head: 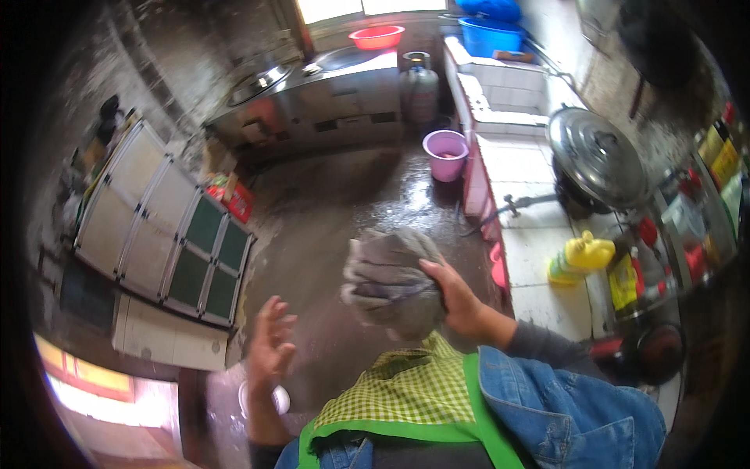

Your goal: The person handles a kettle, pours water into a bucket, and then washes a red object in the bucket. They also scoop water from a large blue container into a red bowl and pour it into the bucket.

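A crumpled grey cloth [392, 281] is bunched up in my right hand [460, 299], held in front of my body above the floor. The thumb lies over its edge, while the other fingers are mostly hidden behind it. Off to the left and apart from the cloth, my left hand [272, 343] is raised with its fingers spread and holds nothing. It looks slightly blurred. Below the cloth is the green-checked apron [404, 398] that I wear.
To the right runs a white-tiled counter [527, 234] with a lidded metal pot [597, 155] and a yellow jug [580, 258]. A purple bucket [445, 155] stands on the wet floor [316, 217]. At the left is a panelled cabinet [167, 228]; a gas cylinder [419, 91] stands at the back.
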`<state>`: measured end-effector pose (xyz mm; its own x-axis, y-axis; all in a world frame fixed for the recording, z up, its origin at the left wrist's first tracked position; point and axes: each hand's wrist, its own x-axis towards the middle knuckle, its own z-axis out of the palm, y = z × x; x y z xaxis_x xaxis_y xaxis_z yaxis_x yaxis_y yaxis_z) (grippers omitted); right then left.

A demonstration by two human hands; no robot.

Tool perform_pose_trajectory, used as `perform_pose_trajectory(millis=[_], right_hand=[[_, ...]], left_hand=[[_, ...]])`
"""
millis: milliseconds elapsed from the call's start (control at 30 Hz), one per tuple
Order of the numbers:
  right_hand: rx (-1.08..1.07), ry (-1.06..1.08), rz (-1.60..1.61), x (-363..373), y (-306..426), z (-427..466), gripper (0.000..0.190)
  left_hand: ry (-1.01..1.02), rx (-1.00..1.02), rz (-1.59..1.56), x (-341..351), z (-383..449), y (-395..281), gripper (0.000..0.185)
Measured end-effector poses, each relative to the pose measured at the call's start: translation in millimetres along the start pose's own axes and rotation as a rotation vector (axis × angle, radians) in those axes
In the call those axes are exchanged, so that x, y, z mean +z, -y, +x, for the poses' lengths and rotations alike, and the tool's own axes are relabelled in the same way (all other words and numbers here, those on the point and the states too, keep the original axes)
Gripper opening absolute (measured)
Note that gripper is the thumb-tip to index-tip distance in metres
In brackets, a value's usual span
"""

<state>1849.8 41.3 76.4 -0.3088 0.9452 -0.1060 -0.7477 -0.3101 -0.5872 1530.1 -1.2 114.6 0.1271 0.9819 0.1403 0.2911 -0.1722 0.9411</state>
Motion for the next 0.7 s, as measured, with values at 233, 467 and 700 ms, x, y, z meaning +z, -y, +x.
perform_pose_trajectory(millis=[233, 467, 700], right_hand=[[-0.779, 0.251, -1.445, 43, -35, 5, 0.072], [-0.697, 0.205, -1.412, 38, -40, -6, 0.080], [-0.583, 0.484, -1.642, 7, -68, -22, 0.072]], left_hand=[[0.337, 0.226, 0.256, 77, 7, 91, 0.067], [0.315, -0.037, -0.389, 102, 16, -24, 0.055], [0.091, -0.237, -1.037, 96, 32, 20, 0.064]])
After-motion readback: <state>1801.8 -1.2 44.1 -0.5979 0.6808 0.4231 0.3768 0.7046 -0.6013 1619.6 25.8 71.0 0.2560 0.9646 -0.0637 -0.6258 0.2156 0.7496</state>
